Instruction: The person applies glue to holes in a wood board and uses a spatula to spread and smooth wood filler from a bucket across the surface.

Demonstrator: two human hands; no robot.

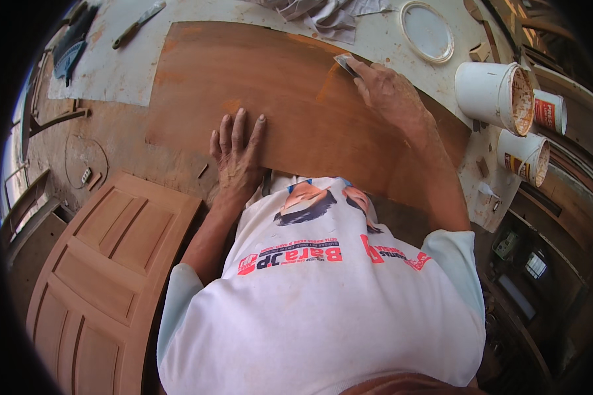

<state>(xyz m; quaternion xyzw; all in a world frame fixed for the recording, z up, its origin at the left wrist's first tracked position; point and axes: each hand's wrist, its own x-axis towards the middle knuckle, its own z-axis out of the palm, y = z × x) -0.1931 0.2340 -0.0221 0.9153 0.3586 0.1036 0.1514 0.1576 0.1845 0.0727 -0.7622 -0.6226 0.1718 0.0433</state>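
A wide brown wooden panel (290, 99) lies flat on the white-topped table in front of me. My left hand (238, 148) rests on its near left part, fingers spread and holding nothing. Toward the panel's far right edge, my right hand (385, 92) is closed around a putty knife (344, 64), whose pale blade meets the wood; its handle is mostly hidden in my palm. Beside the blade runs an orange streak of filler (326, 84). Another orange patch (231, 105) shows just beyond my left fingertips, with more along the far edge.
White buckets (484, 92) with smeared rims stand at the right, near a round white lid (427, 31). A second putty knife (138, 25) and a dark blue tool (69, 62) lie at the far left. A panelled wooden door (112, 276) leans at lower left. Cloth (329, 20) lies at the back.
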